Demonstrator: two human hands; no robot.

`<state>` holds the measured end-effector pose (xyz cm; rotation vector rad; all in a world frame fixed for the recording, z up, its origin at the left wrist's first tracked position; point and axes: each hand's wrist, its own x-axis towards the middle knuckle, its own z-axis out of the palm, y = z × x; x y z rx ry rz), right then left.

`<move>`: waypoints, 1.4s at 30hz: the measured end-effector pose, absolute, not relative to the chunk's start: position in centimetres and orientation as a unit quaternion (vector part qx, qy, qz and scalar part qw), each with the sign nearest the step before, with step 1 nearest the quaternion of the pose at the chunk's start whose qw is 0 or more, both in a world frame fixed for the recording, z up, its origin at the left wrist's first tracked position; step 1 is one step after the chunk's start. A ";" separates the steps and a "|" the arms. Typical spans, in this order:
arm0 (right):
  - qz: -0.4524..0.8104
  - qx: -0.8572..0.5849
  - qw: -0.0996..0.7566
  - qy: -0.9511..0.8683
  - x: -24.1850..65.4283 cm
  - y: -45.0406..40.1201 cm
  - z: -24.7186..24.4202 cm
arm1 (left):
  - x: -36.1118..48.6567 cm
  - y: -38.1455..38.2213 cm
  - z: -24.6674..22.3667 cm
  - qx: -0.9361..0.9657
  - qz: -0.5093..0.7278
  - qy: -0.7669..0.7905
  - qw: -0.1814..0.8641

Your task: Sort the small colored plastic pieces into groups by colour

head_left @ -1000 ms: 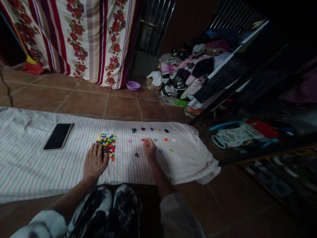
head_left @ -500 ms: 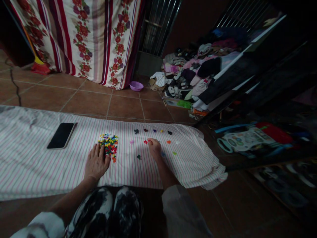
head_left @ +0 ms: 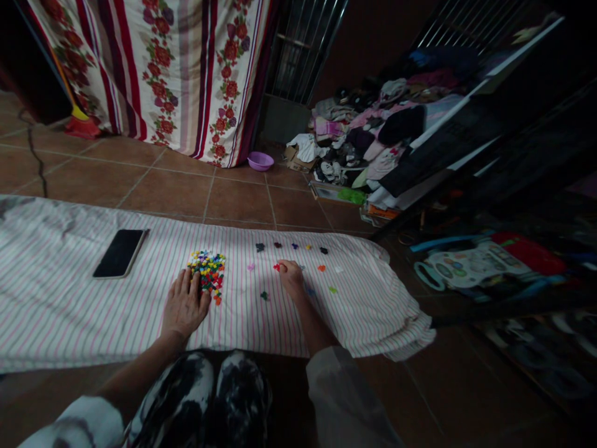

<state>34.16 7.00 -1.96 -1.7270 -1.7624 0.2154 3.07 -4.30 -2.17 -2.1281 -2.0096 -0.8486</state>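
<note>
A heap of small multicoloured pieces lies on the striped cloth. My left hand rests flat with fingers stretched out at the heap's left edge, fingertips touching it. To the right, my right hand is closed, fingertips pinched down at a small red cluster; whatever is between them is hidden. Around it sit little groups sorted by colour: pink pieces, dark green pieces, orange pieces, lime green pieces, and a back row with grey pieces and black pieces.
A smartphone lies on the cloth at left. Beyond it on the tiled floor stand a purple basin, a red broom and a floral curtain. A heap of clothes fills the back right, near a dark rack.
The view has shifted slightly, so everything appears a little further right. My right hand stays at the red cluster, its fingers now lower over it. My left hand stays by the heap.
</note>
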 end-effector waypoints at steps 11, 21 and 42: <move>0.104 -0.641 0.284 -0.705 34.1 6.9 -1.5 | 3.1 -4.3 -1.9 -0.698 -0.265 -0.663 0.043; 0.084 -0.646 0.295 -0.699 33.8 6.7 -1.7 | 3.0 -4.2 -1.9 -0.701 -0.252 -0.665 0.052; 0.047 -0.628 0.345 -0.696 31.6 4.4 0.9 | 3.2 -4.1 -1.7 -0.683 -0.273 -0.677 0.026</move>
